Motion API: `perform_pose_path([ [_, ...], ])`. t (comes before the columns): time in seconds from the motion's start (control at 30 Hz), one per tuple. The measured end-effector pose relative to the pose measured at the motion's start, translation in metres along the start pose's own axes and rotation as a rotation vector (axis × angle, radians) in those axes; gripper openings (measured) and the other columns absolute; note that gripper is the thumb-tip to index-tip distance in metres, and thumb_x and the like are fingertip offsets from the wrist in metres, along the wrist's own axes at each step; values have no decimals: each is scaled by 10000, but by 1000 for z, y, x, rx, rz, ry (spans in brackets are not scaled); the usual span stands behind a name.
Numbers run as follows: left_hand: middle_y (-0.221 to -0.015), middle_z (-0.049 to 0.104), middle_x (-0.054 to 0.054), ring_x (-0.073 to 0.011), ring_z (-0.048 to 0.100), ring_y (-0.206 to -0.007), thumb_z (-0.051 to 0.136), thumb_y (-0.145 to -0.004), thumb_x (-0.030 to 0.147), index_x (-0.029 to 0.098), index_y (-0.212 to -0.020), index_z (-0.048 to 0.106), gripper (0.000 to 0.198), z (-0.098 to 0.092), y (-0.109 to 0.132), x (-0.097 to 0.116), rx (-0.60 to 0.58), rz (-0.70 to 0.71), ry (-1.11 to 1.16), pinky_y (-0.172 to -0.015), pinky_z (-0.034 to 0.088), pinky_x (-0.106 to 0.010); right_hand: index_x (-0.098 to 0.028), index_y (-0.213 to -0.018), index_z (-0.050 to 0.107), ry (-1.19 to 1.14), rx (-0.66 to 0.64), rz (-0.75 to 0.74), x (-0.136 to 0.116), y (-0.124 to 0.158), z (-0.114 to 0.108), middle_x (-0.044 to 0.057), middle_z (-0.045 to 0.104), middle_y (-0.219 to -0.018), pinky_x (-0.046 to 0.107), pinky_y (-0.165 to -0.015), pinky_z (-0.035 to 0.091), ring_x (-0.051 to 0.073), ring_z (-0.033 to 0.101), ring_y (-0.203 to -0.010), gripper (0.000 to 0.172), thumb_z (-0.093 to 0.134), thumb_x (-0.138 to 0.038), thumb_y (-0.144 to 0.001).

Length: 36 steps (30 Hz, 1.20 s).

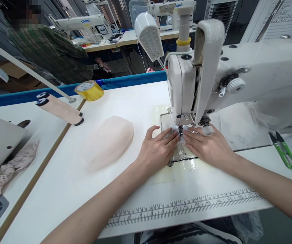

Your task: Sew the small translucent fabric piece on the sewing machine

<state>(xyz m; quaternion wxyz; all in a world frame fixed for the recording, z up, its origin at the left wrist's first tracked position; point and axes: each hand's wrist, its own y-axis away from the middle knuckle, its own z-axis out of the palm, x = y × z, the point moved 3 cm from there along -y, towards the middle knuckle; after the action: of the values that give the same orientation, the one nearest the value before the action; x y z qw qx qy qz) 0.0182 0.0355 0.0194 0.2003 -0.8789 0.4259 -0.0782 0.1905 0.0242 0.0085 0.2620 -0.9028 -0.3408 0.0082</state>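
Note:
My left hand (158,147) lies flat beside the presser foot (181,130) of the white sewing machine (184,78), its fingers stretched out and its thumb spread. From the other side my right hand (209,144) reaches in, fingers extended and fingertips close to the foot. Beneath the fingertips is the metal needle plate (184,156), covered in shiny clear film. A pale, sheer bit of material seems to lie under the fingers, but its outline is mostly hidden. To the left of my hands, a pale pink moulded cup (115,139) rests on the white table (136,196).
Green thread snips (284,150) lie at the right. A yellow tape roll (89,90) and pink fabric roll (59,109) sit at the far left, near lace fabric (11,169). A printed ruler (186,205) runs along the front edge. Another person (49,51) is beyond the blue edging.

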Motion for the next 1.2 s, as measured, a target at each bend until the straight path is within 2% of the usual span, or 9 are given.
perform_pose_path([
  [0.4, -1185, 659, -40, -215, 596, -1131, 435, -934, 177, 205, -1172, 606, 294, 2, 1, -2, 3, 3, 19, -1034, 298, -471, -107, -1119, 660, 20, 16, -6, -1, -1, 0, 79, 730, -985, 425, -932, 391, 207, 650, -858, 294, 470, -249, -946],
  [0.57, -1273, 597, -110, -259, 557, -1176, 486, -908, 449, 149, -1228, 566, 446, -1, 3, 2, -20, -60, -10, -1060, 291, -481, -139, -1047, 679, 32, 68, -10, 1, -1, -5, 56, 734, -964, 408, -923, 388, 190, 627, -807, 250, 484, -129, -891],
  [0.67, -1050, 699, -111, -250, 661, -899, 489, -886, 522, 137, -1107, 629, 466, -10, 4, 6, 2, -82, -84, -915, 386, -465, -160, -935, 686, 22, 154, -23, -1, 0, -14, 25, 735, -919, 371, -892, 404, 160, 602, -735, 289, 480, -2, -808],
  [0.73, -782, 709, -44, -179, 635, -639, 490, -912, 430, 149, -957, 662, 333, -16, 3, 7, 63, -76, -115, -768, 412, -410, -168, -870, 677, -9, 208, -32, -5, 1, -20, 10, 730, -892, 345, -848, 428, 149, 590, -719, 292, 473, 28, -794],
  [0.77, -730, 695, -23, -160, 617, -605, 493, -920, 354, 153, -923, 661, 262, -18, 2, 6, 94, -63, -122, -734, 408, -389, -167, -862, 671, -45, 213, -39, -8, 1, -21, 9, 726, -899, 333, -831, 441, 151, 594, -744, 288, 468, 28, -801],
  [0.83, -861, 716, -29, -171, 651, -765, 485, -913, 202, 157, -972, 646, 178, -18, 0, 2, 112, -6, -110, -781, 413, -377, -156, -925, 661, -153, 172, -67, -15, 1, -21, 27, 711, -985, 313, -830, 466, 167, 609, -866, 284, 451, 10, -828],
  [0.97, -1243, 623, -43, -193, 534, -1193, 399, -900, 44, 162, -1112, 594, 312, -7, -2, -6, -10, 98, -68, -986, 368, -391, -113, -1067, 622, -289, 50, -95, -26, 4, -16, 81, 684, -1071, 328, -872, 499, 209, 593, -1036, 333, 406, 6, -844],
  [1.07, -1229, 631, -41, -197, 498, -1240, 377, -914, 40, 157, -1098, 594, 307, -2, 0, -10, -54, 123, -44, -1057, 329, -413, -111, -1035, 626, -293, -3, -29, -25, 6, -14, 88, 686, -968, 335, -788, 533, 220, 611, -966, 353, 394, 38, -814],
  [1.2, -1165, 651, -51, -171, 524, -1203, 381, -923, 62, 143, -1166, 562, 314, 2, 2, -9, -73, 112, 62, -1082, 335, -392, -106, -1080, 606, -249, -88, 39, -22, 5, -14, 111, 657, -1038, 335, -705, 540, 220, 610, -912, 342, 400, 6, -831],
])
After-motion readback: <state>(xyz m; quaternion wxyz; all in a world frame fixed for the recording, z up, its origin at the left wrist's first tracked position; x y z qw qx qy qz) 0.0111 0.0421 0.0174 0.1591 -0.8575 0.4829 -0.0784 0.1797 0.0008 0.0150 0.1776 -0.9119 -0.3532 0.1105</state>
